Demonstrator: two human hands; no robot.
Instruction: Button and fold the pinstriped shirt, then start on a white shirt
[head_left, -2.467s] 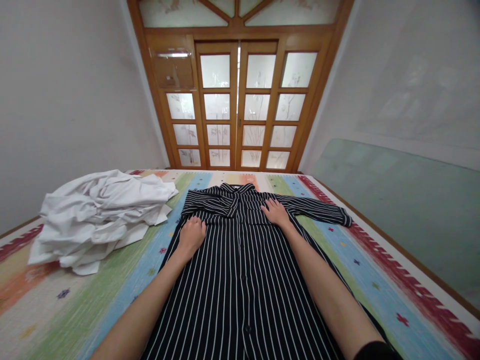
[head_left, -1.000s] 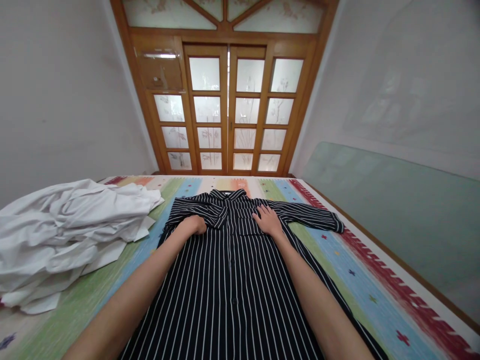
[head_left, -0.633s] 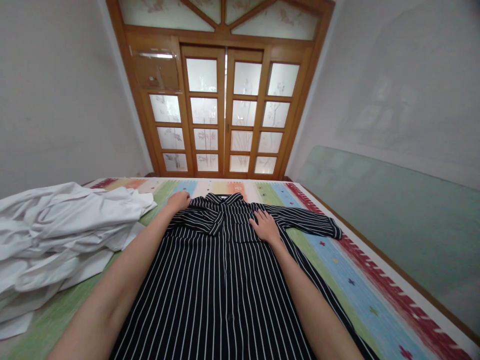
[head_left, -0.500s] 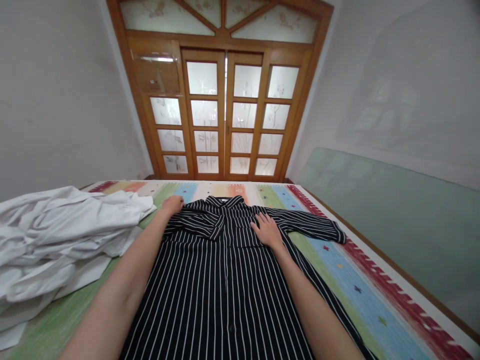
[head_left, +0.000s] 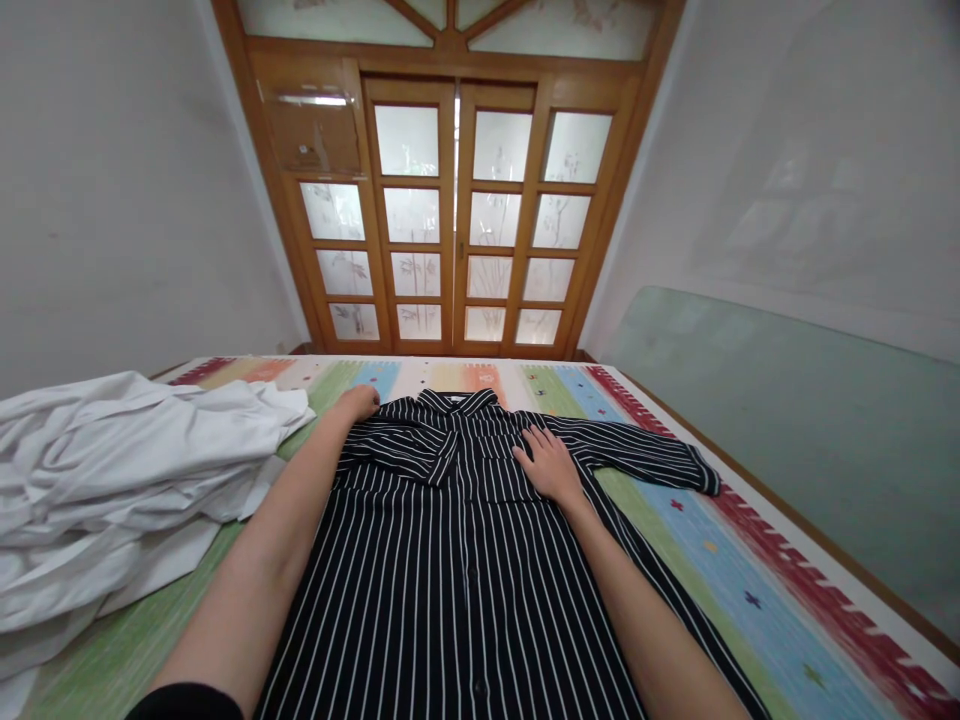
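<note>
A black shirt with white stripes lies front up, its collar pointing away from me. One sleeve is folded inward across the chest on the left; the other sleeve stretches out to the right. At the left shoulder seam, my left hand is closed on the fabric's edge, its fingertips partly hidden. My right hand rests flat on the right chest of the shirt, fingers spread and holding nothing.
A crumpled heap of white cloth lies at the left. Under everything is a colourful striped bedspread. A pale green headboard-like panel runs along the right, and wooden doors with glass panes stand beyond the far edge.
My view has shifted slightly, so the shirt and hands appear a little further right. Both hands stay at the same spots on the shirt, and the folded sleeve looks unchanged.
</note>
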